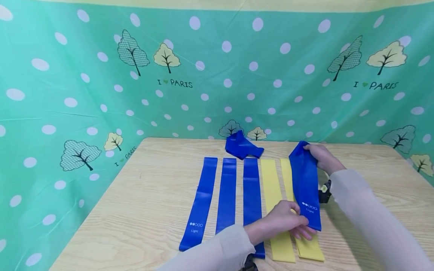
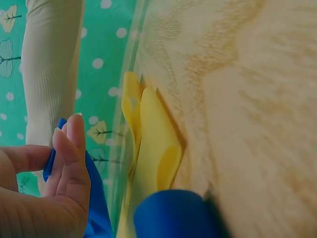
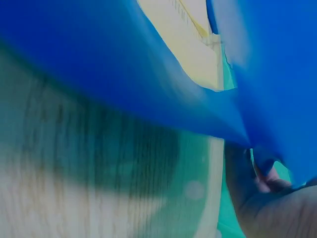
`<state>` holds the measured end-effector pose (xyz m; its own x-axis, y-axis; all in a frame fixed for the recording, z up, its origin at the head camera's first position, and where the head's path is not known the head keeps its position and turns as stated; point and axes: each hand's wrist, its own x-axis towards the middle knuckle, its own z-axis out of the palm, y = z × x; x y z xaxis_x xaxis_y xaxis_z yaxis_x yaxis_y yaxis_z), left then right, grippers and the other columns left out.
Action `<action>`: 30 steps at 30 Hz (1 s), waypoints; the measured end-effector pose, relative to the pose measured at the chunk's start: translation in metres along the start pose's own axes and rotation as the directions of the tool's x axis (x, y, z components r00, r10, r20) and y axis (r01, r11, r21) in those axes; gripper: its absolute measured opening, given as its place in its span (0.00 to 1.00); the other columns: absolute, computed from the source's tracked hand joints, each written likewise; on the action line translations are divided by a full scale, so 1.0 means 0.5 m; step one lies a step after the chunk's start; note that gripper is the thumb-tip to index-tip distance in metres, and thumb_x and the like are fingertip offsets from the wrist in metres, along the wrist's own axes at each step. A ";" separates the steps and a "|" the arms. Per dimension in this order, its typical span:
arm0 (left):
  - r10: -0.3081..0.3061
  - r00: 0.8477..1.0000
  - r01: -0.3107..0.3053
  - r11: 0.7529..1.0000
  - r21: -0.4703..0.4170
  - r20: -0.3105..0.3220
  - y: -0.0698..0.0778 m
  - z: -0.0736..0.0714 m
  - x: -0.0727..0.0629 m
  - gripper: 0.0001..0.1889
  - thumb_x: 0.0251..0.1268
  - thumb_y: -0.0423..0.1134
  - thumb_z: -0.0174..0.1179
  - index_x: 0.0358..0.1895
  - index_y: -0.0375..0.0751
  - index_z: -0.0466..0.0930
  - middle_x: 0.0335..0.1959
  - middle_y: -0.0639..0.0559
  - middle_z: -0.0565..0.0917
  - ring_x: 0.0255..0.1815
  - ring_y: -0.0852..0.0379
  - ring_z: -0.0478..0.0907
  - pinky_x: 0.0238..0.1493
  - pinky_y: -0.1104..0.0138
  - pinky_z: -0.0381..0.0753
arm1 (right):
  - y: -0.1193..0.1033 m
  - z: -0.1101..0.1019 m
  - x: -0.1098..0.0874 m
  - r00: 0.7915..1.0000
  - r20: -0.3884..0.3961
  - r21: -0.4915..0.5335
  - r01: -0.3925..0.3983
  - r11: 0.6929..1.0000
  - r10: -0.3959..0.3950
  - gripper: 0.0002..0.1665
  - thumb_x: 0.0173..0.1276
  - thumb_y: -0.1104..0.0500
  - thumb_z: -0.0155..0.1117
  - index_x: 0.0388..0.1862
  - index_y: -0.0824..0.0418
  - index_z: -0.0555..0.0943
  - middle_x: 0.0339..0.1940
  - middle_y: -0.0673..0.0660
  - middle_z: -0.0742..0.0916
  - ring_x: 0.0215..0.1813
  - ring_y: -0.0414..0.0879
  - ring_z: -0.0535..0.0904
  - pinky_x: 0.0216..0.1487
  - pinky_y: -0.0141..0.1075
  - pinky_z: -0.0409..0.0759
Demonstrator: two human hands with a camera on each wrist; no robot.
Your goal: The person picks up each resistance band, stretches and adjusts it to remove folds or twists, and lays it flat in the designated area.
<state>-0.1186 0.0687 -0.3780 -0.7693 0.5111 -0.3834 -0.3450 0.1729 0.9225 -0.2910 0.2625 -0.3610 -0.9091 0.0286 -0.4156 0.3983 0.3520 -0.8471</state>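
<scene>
A blue resistance band (image 1: 305,177), printed "Light" near its lower end, is stretched out between my two hands above the right side of the table. My right hand (image 1: 323,157) pinches its far end, which is bunched at the top. At the near end, my left hand (image 1: 281,220) pinches the band's left edge between thumb and fingers, seen closer in the left wrist view (image 2: 54,183). Below the held band lies a yellow band (image 1: 310,248), partly covered by it. A second yellow band (image 1: 272,180) lies just left, partly behind my left hand.
Three blue bands lie flat side by side: left (image 1: 200,199), middle (image 1: 227,195) and right (image 1: 251,188). My left sleeve crosses over their near ends. A crumpled blue band (image 1: 241,146) sits at the table's back edge, before a green dotted curtain (image 1: 210,75).
</scene>
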 end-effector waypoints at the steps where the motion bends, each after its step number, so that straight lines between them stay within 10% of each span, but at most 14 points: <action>1: -0.006 1.000 0.006 1.000 -0.002 -0.001 -0.001 0.000 0.000 0.12 0.62 0.29 0.57 0.25 0.45 0.65 0.30 0.40 0.88 0.34 0.42 0.86 0.17 0.74 0.73 | 0.000 0.000 0.001 1.000 -0.008 -0.008 -0.001 1.000 0.001 0.37 0.76 0.53 0.33 0.74 0.75 0.43 0.74 0.71 0.55 0.69 0.55 0.64 0.68 0.43 0.66; 4: -0.014 1.000 0.014 1.000 -0.002 0.003 -0.004 0.000 0.000 0.12 0.62 0.29 0.57 0.25 0.45 0.66 0.30 0.40 0.88 0.34 0.42 0.86 0.17 0.75 0.72 | -0.003 -0.006 0.000 1.000 -0.015 -0.028 -0.010 1.000 0.010 0.38 0.76 0.53 0.33 0.74 0.76 0.39 0.77 0.71 0.46 0.77 0.62 0.47 0.75 0.52 0.52; 11: -0.012 1.000 0.012 1.000 0.005 -0.008 -0.010 0.000 -0.003 0.11 0.61 0.29 0.57 0.25 0.43 0.67 0.28 0.42 0.88 0.32 0.43 0.86 0.17 0.75 0.72 | -0.013 -0.026 0.001 0.996 -0.084 -0.134 -0.002 0.991 -0.009 0.35 0.73 0.56 0.36 0.69 0.80 0.49 0.71 0.75 0.57 0.68 0.64 0.58 0.69 0.54 0.63; 19: -0.029 1.000 0.029 0.999 0.032 -0.004 -0.011 -0.002 -0.005 0.11 0.61 0.30 0.58 0.25 0.44 0.67 0.27 0.42 0.88 0.32 0.45 0.87 0.17 0.74 0.72 | -0.021 -0.047 -0.006 0.996 0.087 -0.207 -0.015 0.978 0.033 0.16 0.71 0.57 0.43 0.47 0.70 0.68 0.31 0.53 0.80 0.36 0.47 0.77 0.43 0.41 0.80; 26: 0.008 1.000 -0.007 0.999 0.037 -0.014 -0.015 0.009 -0.009 0.12 0.59 0.27 0.57 0.25 0.44 0.65 0.27 0.39 0.87 0.31 0.42 0.86 0.15 0.75 0.70 | -0.018 -0.054 0.010 0.961 0.273 0.066 -0.073 0.995 0.052 0.28 0.76 0.54 0.45 0.66 0.69 0.53 0.60 0.62 0.69 0.45 0.39 0.75 0.55 0.34 0.76; 30: 0.001 1.000 -0.001 0.999 0.032 -0.011 -0.022 0.021 -0.013 0.13 0.59 0.27 0.57 0.23 0.43 0.65 0.27 0.40 0.87 0.31 0.42 0.86 0.14 0.74 0.72 | -0.023 -0.056 0.008 0.972 0.234 0.125 -0.043 0.991 0.013 0.36 0.77 0.51 0.38 0.73 0.69 0.42 0.73 0.71 0.54 0.69 0.57 0.63 0.72 0.44 0.61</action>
<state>-0.1043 0.0725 -0.3851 -0.7757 0.5019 -0.3826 -0.3266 0.1995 0.9238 -0.3026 0.2846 -0.3436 -0.8503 -0.1863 -0.4923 0.4493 0.2305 -0.8632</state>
